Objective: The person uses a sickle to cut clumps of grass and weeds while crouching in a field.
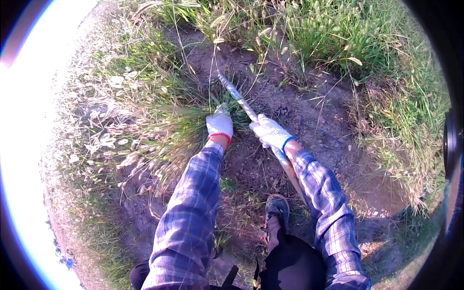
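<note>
My left hand point(220, 122), in a white knit glove with a red cuff, is closed around a bunch of bristly seed-headed grass point(181, 127). The stems fan out from it to the left. My right hand point(269, 132), in a white glove with a blue cuff, grips a long worn pole point(246, 108). The pole slants from beneath my right forearm up to the left, its far end low over grass stems just beyond my left hand. Whether a blade is fixed to that end, I cannot tell.
Bare brown soil point(308, 119) with cut or fallen stems spreads ahead and to the right. Dense green grass point(330, 40) stands at the far right, with paler dry grass point(105, 105) at the left. My shoe point(277, 208) is planted on the ground below the pole.
</note>
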A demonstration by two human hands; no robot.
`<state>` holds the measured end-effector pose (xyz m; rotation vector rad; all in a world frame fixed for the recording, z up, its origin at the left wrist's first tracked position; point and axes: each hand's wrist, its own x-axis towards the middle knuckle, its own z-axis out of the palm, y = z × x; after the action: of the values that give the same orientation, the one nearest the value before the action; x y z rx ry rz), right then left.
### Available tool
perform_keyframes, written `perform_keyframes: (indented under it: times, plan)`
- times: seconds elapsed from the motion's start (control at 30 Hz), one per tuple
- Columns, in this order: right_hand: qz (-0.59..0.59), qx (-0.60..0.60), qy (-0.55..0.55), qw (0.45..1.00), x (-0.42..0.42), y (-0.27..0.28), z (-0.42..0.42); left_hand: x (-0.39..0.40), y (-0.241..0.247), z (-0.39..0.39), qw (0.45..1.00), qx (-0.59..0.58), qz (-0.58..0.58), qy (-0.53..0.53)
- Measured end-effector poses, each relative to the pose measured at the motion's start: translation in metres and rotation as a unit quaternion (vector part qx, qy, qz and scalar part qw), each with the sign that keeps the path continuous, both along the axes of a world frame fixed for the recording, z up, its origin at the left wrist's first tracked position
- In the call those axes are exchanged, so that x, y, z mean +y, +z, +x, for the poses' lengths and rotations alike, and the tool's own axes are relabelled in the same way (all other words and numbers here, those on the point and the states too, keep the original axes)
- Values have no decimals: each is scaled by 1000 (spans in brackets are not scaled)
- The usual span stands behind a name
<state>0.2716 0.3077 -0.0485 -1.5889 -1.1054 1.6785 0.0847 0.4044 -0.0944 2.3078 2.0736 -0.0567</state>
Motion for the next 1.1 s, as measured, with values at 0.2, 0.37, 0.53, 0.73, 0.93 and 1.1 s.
perform_keyframes:
  times: [0.2, 0.37, 0.53, 0.73, 0.93, 1.1]
  plan:
    - [94, -126, -32, 987, -59, -38, 3, 4, 14, -4, 979, 76, 102, -156]
    - [142, -217, 6, 966, -88, -2, -3, 26, 48, -9, 989, 1, 47, -139]
    - [177, -243, -5, 954, -72, 25, -2, 45, 35, -10, 993, 35, -107, 43]
    - [162, -304, -97, 934, 15, 2, 21, 41, 33, 6, 995, 60, -64, -42]
    - [104, -403, -56, 907, -140, -48, 54, 17, 32, -21, 997, 37, -18, -70]
    - [-13, -356, -21, 934, -307, -8, 72, -76, 30, -36, 968, 59, -16, -243]
